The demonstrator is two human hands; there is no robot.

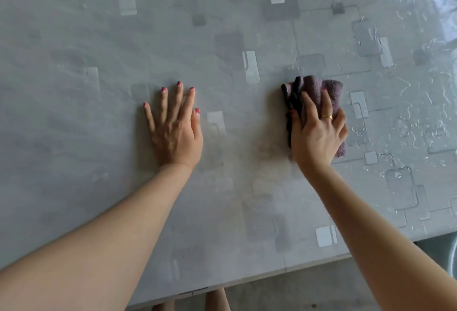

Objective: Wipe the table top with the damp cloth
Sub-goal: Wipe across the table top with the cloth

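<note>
Head view: right hand [319, 135] fingers curled over bunched purple damp cloth [329, 93], pressing it onto table top [99, 38]. Left hand [174, 132] flat, fingers spread, bracing. Best swept rightward with steady pressure into beaded water [408, 112]. Glossy grey patterned surface; floor [321, 296] beneath near edge.

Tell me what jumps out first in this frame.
The purple cloth, bunched under the right hand at centre right, stands out against the pale grey table top. The left hand lies flat and spread at centre. Water beads and streaks glisten to the right of the cloth.
</note>
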